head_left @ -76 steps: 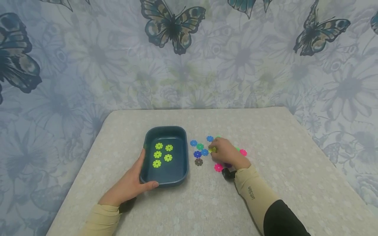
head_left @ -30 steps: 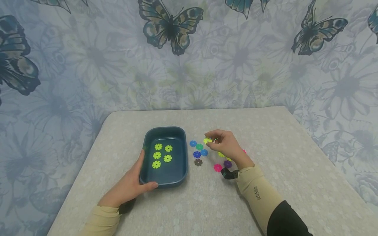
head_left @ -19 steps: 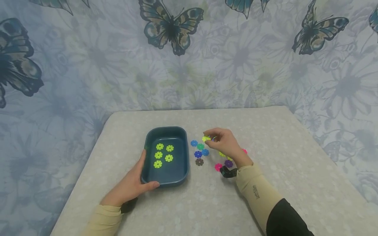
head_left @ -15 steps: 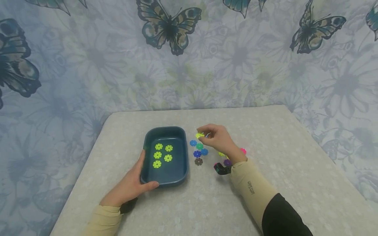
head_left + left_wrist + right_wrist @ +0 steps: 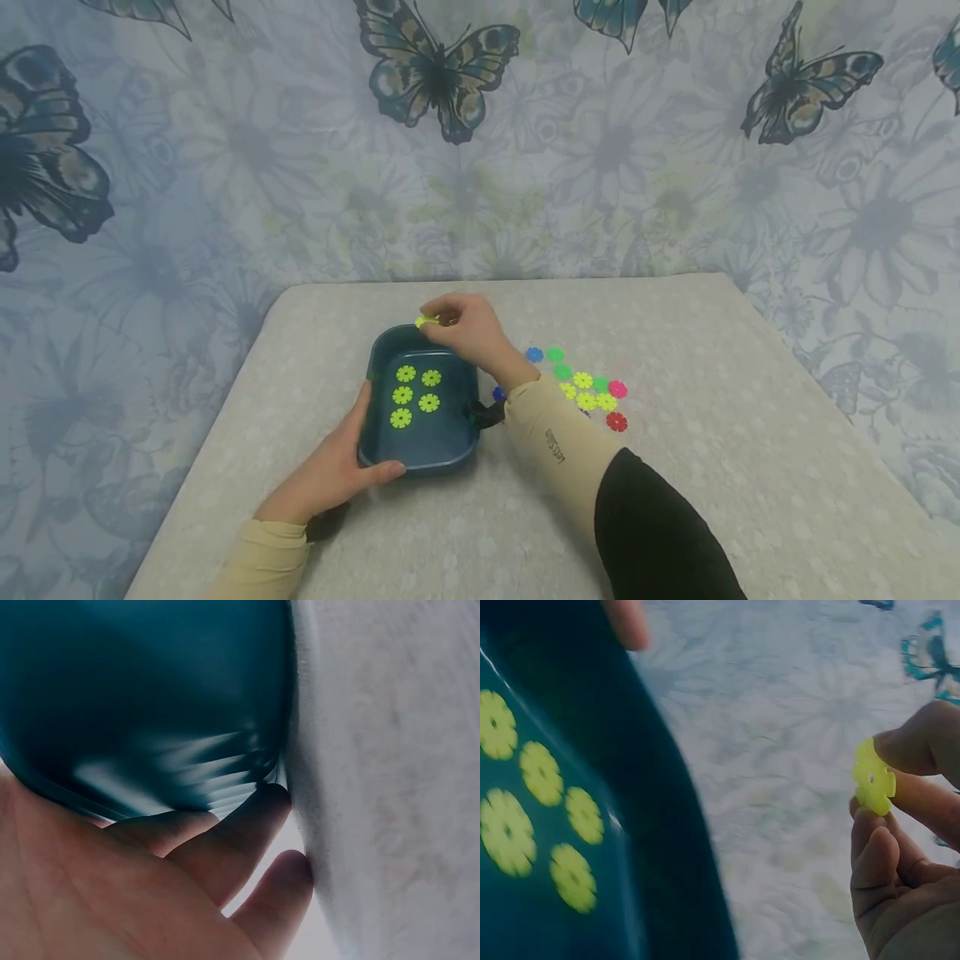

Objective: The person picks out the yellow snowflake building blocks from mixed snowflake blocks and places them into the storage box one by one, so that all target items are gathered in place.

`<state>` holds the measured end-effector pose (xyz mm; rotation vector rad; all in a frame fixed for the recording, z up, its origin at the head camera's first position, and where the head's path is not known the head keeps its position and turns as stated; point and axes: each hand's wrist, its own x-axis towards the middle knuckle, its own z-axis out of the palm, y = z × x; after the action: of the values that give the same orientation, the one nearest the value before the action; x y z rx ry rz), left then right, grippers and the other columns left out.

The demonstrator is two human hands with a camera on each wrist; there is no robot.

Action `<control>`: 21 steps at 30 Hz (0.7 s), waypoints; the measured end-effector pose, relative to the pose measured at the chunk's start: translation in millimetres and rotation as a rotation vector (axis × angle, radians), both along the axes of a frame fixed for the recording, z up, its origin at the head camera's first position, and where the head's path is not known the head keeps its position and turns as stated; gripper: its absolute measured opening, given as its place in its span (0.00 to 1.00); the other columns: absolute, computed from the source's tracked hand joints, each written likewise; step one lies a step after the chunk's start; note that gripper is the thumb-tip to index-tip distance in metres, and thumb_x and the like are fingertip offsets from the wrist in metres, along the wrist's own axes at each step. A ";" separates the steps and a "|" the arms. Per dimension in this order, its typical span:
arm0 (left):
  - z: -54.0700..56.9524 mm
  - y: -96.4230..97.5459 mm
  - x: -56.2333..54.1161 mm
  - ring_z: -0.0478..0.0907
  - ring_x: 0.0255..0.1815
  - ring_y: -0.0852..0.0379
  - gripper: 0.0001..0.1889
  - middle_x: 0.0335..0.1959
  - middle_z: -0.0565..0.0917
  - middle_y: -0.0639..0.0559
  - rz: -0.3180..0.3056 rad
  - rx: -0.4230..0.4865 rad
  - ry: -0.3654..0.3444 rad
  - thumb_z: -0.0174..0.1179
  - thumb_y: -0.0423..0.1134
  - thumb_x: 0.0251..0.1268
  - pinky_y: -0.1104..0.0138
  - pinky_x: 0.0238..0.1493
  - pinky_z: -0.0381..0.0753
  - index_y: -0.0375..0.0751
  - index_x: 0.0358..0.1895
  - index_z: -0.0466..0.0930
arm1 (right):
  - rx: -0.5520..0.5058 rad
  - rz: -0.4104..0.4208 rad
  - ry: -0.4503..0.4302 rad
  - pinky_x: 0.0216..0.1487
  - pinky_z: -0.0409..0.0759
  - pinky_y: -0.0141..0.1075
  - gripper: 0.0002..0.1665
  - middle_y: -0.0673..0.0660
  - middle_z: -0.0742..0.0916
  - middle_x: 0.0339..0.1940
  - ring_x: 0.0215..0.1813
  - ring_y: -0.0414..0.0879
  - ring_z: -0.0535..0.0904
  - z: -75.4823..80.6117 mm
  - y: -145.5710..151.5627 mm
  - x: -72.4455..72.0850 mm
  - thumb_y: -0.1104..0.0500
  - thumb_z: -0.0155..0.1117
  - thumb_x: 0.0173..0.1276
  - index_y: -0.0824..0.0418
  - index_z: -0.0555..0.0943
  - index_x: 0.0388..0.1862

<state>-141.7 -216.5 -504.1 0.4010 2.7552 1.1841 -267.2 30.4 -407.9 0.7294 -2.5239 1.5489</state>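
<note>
My left hand grips the near left corner of the dark teal plastic tray, thumb along the front rim. In the left wrist view, fingertips lie against its outer wall, low by the tablecloth. My right hand is over the tray's far end. It pinches a yellow notched building disc between thumb and fingers, above the back rim in the head view. Several yellow discs lie flat and apart on the tray floor, also seen in the right wrist view.
Right of the tray lie several loose notched discs: yellow discs, a red disc, a pink disc, green discs and a blue disc. My right forearm covers others. A patterned cloth wall stands behind the table.
My right hand picked the yellow disc from the loose pile, lifted it and carried it left to above the tray's back rim. My left hand has stayed on the tray.
</note>
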 end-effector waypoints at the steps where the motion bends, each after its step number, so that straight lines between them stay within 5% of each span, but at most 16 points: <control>1: -0.3 -0.4 0.2 0.43 0.85 0.35 0.69 0.86 0.37 0.42 -0.001 0.000 0.000 0.73 0.63 0.57 0.34 0.76 0.54 0.55 0.84 0.22 | 0.000 -0.002 -0.019 0.50 0.85 0.38 0.15 0.51 0.89 0.49 0.49 0.45 0.84 -2.6 -6.8 -0.3 0.56 0.73 0.67 0.56 0.89 0.52; 12: 2.1 -0.9 1.4 0.42 0.85 0.37 0.68 0.86 0.36 0.42 -0.031 0.023 0.016 0.73 0.60 0.60 0.34 0.77 0.54 0.54 0.84 0.22 | 0.063 0.019 -0.151 0.46 0.84 0.37 0.17 0.49 0.89 0.48 0.50 0.43 0.82 -31.0 -46.0 2.5 0.53 0.72 0.69 0.55 0.88 0.55; 21: -0.1 -2.5 1.2 0.43 0.84 0.34 0.68 0.86 0.38 0.39 -0.036 0.012 0.034 0.72 0.60 0.60 0.34 0.76 0.54 0.51 0.84 0.22 | 0.156 0.013 -0.186 0.36 0.85 0.33 0.16 0.51 0.89 0.46 0.40 0.42 0.83 -51.8 -54.9 -5.2 0.57 0.71 0.68 0.56 0.88 0.54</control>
<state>-140.5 -219.1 -504.2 0.4738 2.7580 1.1970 -272.4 -24.5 -459.7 0.6478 -2.8054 1.5022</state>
